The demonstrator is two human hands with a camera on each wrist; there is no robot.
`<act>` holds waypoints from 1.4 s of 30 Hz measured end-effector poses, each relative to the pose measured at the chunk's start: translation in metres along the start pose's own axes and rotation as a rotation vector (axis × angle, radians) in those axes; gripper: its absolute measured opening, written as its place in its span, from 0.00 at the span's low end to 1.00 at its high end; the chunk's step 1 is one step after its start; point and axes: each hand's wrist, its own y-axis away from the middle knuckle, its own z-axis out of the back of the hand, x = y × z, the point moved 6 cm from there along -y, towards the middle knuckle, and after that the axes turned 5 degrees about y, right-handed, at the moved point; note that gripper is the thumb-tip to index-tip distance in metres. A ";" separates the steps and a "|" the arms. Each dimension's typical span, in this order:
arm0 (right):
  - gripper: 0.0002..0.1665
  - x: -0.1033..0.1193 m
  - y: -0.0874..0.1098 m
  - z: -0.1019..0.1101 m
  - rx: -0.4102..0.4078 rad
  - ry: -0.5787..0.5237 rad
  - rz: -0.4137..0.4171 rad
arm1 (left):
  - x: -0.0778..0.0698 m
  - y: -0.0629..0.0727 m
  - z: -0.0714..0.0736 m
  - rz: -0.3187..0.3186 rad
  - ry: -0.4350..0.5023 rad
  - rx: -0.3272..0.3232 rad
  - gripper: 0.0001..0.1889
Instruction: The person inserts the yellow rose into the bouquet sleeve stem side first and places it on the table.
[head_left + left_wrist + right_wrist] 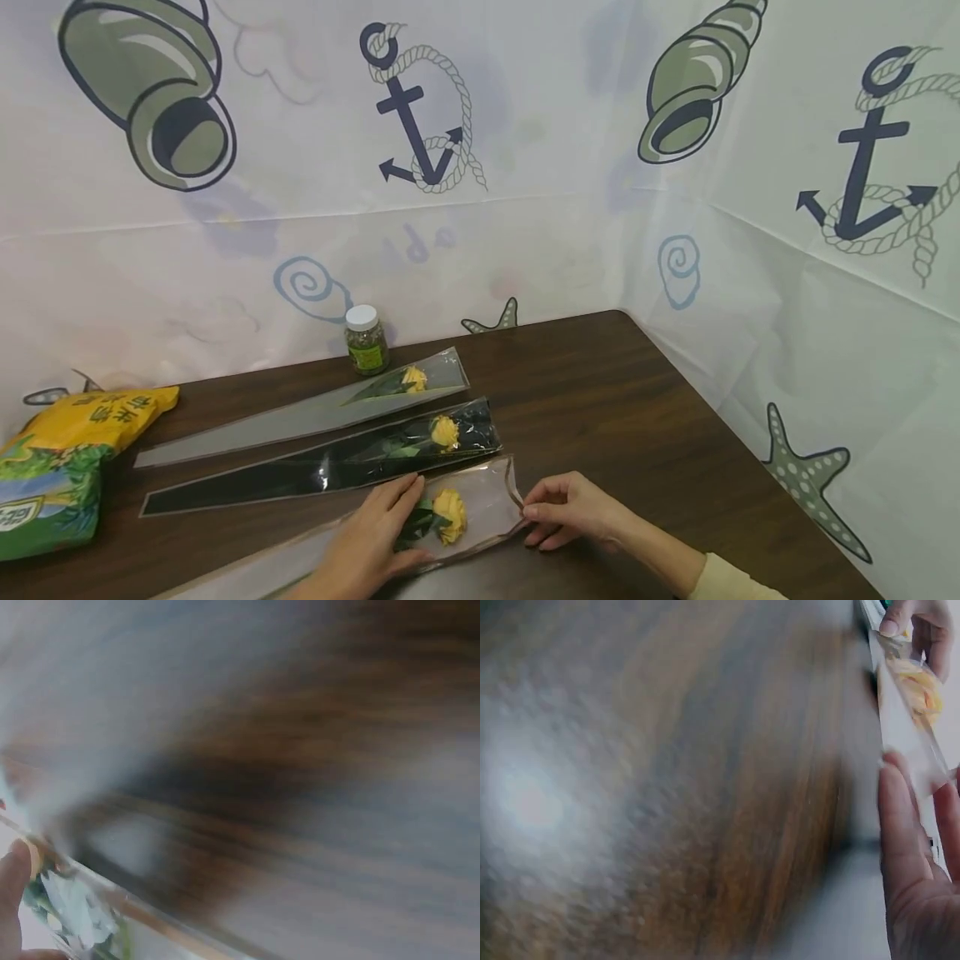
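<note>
Nearest me on the table lies a pale flower sleeve with brown edging, holding a yellow rose. My left hand rests on this sleeve beside the bloom, fingers extended. At the sleeve's wide end my right hand pinches the edge between thumb and fingers. The right wrist view shows that hand at the sleeve's end, the rose beyond it. Only a bit of the left hand and the sleeve's brown edge appear in the left wrist view.
Behind lie a black sleeve and a grey sleeve, each with a yellow rose. A white-lidded jar stands at the back edge. A yellow-green bag sits at left. Printed cloth hangs around the dark table.
</note>
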 end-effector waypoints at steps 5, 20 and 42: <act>0.11 0.001 0.001 0.001 -0.035 -0.049 0.023 | 0.002 0.009 0.005 -0.021 -0.075 0.022 0.39; 0.13 -0.011 0.004 -0.009 -0.008 -0.083 -0.021 | 0.012 0.008 -0.006 -0.028 -0.092 0.100 0.41; 0.14 -0.019 0.012 -0.016 0.125 -0.106 -0.076 | 0.017 0.005 -0.005 -0.109 -0.023 0.025 0.39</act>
